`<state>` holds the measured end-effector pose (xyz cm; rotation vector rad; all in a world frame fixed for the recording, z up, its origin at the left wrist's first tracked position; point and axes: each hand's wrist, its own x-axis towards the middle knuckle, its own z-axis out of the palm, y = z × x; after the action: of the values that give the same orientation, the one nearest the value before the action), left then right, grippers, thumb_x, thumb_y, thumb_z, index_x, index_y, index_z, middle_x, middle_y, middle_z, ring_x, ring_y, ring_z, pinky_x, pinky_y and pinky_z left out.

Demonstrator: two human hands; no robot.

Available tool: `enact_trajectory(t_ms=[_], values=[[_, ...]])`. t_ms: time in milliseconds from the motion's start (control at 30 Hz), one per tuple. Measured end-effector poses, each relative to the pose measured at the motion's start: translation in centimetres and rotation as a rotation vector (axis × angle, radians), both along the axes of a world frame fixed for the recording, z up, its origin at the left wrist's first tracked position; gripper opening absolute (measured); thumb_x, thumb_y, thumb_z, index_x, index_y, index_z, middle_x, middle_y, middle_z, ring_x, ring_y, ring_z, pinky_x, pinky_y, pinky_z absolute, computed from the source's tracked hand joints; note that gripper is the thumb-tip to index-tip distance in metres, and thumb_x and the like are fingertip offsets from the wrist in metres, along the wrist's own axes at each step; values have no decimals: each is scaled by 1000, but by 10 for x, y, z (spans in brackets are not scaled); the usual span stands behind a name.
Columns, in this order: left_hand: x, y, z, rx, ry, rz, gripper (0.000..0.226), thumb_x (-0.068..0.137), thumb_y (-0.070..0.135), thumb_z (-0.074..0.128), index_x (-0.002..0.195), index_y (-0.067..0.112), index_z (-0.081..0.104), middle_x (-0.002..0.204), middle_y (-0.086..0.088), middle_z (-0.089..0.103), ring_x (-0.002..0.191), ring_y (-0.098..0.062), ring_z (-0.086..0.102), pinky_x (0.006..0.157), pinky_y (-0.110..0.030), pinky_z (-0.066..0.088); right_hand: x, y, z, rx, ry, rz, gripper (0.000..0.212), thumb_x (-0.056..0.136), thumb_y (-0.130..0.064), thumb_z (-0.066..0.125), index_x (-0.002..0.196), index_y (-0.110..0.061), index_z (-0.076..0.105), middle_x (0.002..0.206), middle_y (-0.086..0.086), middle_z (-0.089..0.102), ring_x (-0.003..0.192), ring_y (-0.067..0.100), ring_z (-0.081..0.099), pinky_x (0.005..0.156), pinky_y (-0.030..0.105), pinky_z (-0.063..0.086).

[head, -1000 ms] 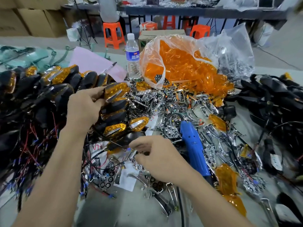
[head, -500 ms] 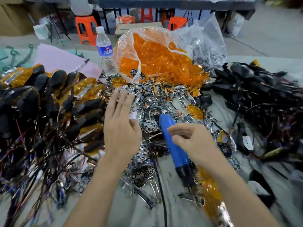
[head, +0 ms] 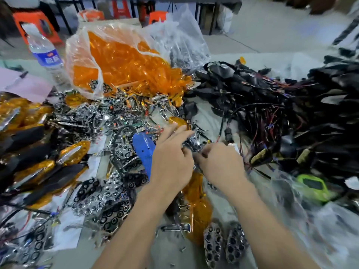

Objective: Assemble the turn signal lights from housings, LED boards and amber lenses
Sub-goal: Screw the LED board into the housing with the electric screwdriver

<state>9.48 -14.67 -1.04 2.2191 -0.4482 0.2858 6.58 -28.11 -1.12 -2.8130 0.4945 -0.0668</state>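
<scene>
- Chrome LED boards (head: 124, 150) are now reached by both hands, moved right from the finished lights (head: 71, 152).
- Left hand (head: 171, 162) fingers open; right hand (head: 219, 164) fingers closed, contents cannot be told.

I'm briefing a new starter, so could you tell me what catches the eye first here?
The clear bag of orange lenses at the back, then the black heap of housings and wires on the right. In the middle, the left hand and right hand meet beside a blue tool.
</scene>
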Motion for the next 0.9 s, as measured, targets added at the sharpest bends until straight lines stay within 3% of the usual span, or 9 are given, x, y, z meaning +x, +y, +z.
enact_trajectory(t_ms=[133, 200, 300, 433, 500, 633, 733, 833, 900], values=[[-1, 6, -2, 8, 42, 0, 46, 92, 0, 56, 124, 27, 73, 142, 14, 61, 137, 13, 27, 111, 2, 5, 20, 16, -9, -59, 41, 14, 26, 97, -45, 61, 99, -20, 70, 96, 5, 72, 101, 31, 69, 74, 33, 45], [-1, 14, 0, -10, 86, 11, 44, 92, 1, 58, 121, 30, 75, 128, 26, 62, 122, 19, 38, 111, -2, 21, 20, 13, -1, 144, -60, -12, 25, 97, -38, 62, 81, -21, 71, 73, -4, 66, 82, 25, 68, 68, 31, 45], [3, 25, 4, -152, 207, 45, 36, 97, 15, 63, 119, 41, 73, 105, 40, 64, 86, 16, 63, 86, -9, 48, 12, 6, 23, 442, -321, -46, 40, 93, -33, 63, 60, -12, 57, 48, -2, 52, 48, 11, 46, 52, 29, 36], [17, 20, 12, -831, 773, 10, 20, 104, 26, 59, 121, 22, 70, 108, 0, 79, 93, -18, 78, 69, -28, 61, -11, 3, 59, 872, -416, 54, 32, 90, -19, 67, 60, -9, 66, 49, 8, 56, 41, 9, 41, 43, 24, 34], [23, 15, 14, -908, 909, -20, 24, 106, 27, 56, 115, 10, 70, 110, -9, 78, 90, -19, 78, 68, -28, 61, -23, 3, 63, 857, -297, 116, 36, 90, -18, 69, 56, -10, 64, 45, 3, 51, 39, 7, 37, 42, 20, 33], [20, 14, 9, -525, 876, -94, 22, 97, 17, 66, 117, 15, 75, 100, -8, 80, 83, -23, 77, 77, -34, 65, -38, -13, 49, 423, 83, 243, 28, 84, -23, 68, 62, -9, 60, 47, -3, 47, 44, 7, 39, 48, 26, 38], [15, 19, 4, -120, 763, -92, 39, 91, 24, 70, 130, 21, 69, 86, 8, 78, 71, -15, 76, 78, -40, 65, -42, -28, 52, 376, 426, 306, 39, 87, -46, 67, 64, -15, 71, 48, -9, 60, 40, 6, 46, 44, 19, 39], [10, 23, 7, 70, 556, -8, 28, 94, 33, 65, 120, 30, 75, 82, 24, 68, 68, 9, 67, 61, -6, 52, -17, -29, 51, 252, 235, 244, 49, 89, -57, 61, 64, -15, 66, 44, -6, 53, 36, 7, 41, 43, 25, 42], [9, 26, 13, 82, 465, 47, 21, 97, 31, 63, 113, 32, 76, 75, 28, 64, 70, 10, 66, 56, -2, 45, 16, -17, 46, 208, 64, 223, 36, 95, -43, 61, 64, -25, 67, 49, -10, 58, 42, 4, 50, 49, 27, 53]])
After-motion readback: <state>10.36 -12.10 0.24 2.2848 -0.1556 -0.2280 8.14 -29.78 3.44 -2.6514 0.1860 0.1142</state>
